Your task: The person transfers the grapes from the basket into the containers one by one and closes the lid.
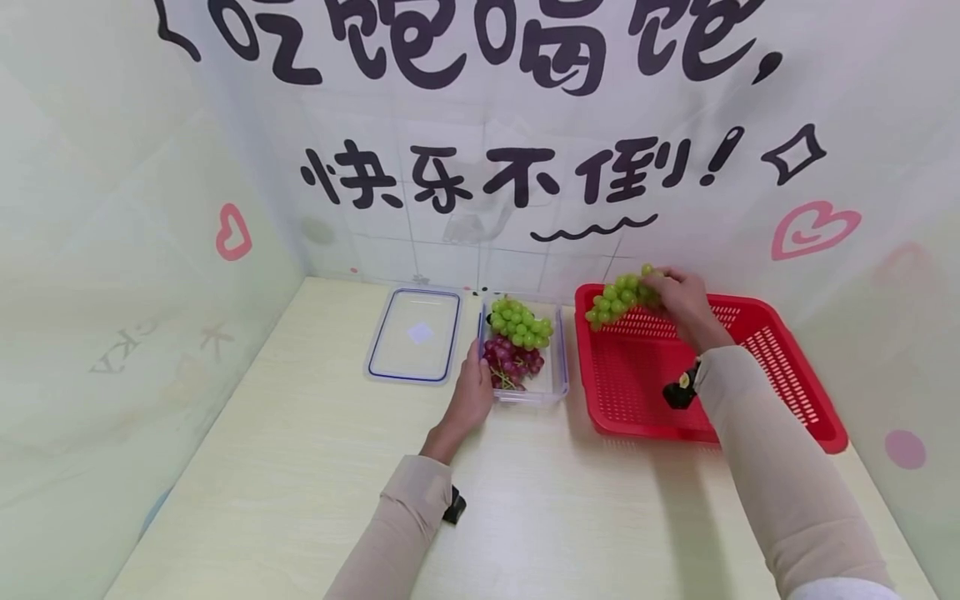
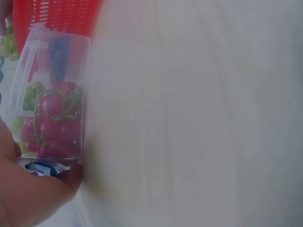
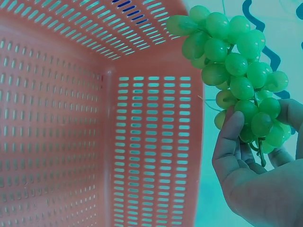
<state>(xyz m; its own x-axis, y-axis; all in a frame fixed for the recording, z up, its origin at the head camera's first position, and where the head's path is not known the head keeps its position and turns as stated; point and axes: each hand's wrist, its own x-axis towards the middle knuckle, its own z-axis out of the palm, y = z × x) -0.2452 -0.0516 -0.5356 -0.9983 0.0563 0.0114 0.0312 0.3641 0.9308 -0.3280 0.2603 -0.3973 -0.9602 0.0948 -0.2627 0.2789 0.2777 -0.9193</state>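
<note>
Holding round green grapes [image 3: 241, 87], touching a clear box [image 1: 532, 398]
Sticking out past right fingers [image 3: 229, 128] in one shiny bunch. Standing open-topped against left fingers [image 1: 473, 365], with purple grapes [image 1: 512, 358] beside them and other green grapes [image 1: 519, 323] just past them.

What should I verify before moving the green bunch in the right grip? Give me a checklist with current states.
1. Held green bunch secured in the right grip: ok, it is held at one end.
2. Left grip on the clear container: ok, at its left side.
3. Lid off: ok, it lies flat to the container's left.
4. Room for another bunch: cannot tell; a stored green bunch and a red bunch are inside, with some bare space at the right.
5. Clearance from the red basket: cannot tell; the views overlap bunch and rim without settling contact.
</note>
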